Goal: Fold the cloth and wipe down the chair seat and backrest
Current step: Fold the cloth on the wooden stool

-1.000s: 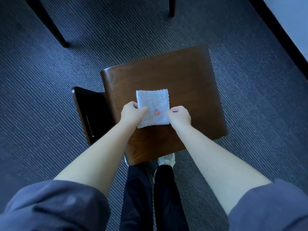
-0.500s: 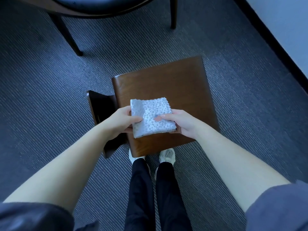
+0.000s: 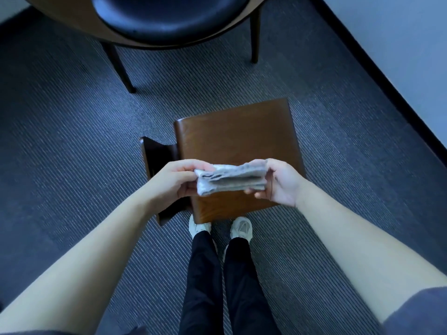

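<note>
While standing on striped grey carpet (image 3: 72,146), looking down on a brown wooden chair seat (image 3: 237,134). Over its near half, holding a folded grey cloth (image 3: 229,181) edge-on, pinched at either end by left hand (image 3: 174,181) and right hand (image 3: 283,183), fingers (image 3: 191,166) curled round it.

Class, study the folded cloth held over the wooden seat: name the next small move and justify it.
Probably lower the cloth flat onto the wooden seat to start wiping: it already looks folded in layers, the left hand and right hand grip its ends.
</note>
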Available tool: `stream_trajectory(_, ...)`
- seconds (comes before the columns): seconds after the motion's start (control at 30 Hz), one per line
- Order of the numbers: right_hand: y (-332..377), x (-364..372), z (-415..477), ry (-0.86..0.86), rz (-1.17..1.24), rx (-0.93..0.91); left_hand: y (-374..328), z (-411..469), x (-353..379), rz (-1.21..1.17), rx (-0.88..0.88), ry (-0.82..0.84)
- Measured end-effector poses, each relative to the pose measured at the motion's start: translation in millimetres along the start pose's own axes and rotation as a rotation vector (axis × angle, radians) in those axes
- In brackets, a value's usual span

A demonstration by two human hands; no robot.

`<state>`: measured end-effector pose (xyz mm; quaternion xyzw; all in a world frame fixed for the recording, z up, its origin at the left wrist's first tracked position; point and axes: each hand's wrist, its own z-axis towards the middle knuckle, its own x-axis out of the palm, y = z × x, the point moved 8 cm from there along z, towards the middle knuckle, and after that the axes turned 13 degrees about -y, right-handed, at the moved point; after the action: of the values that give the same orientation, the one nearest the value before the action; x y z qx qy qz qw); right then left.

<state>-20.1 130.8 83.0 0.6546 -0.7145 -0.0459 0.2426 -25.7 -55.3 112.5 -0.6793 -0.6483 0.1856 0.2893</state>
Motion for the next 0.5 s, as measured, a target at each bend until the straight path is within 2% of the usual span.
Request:
stream_trajectory(0.1,2.8,2.7,-4.0,-0.017,-0.245,-0.076,-4.5,-7.4,2.7,0.111,0.041,0.043)
stream_trajectory(0.17,4.6,2.7,-4.6,-0.030,-0.309,-0.140,-7.3,-11.5,5.4,0.224,0.092,0.062)
stream_trajectory(0.33,8.7,2.0,-9.5,-0.069,-0.301,-0.255,-21.3,-13.3,3.4,0.393,0.313,-0.124)
stream_trajectory(0.4,12.5,0.7,-11.2,-0.114,-0.277,-0.286,-19.1,-14.3,-0.3,0.383,0.323,-0.166)
stream_trajectory(0.5,16.0,2.5,-10.9,-0.142,-0.330,-0.324,-9.9,-13.4,-10.7,0.269,0.247,-0.222)
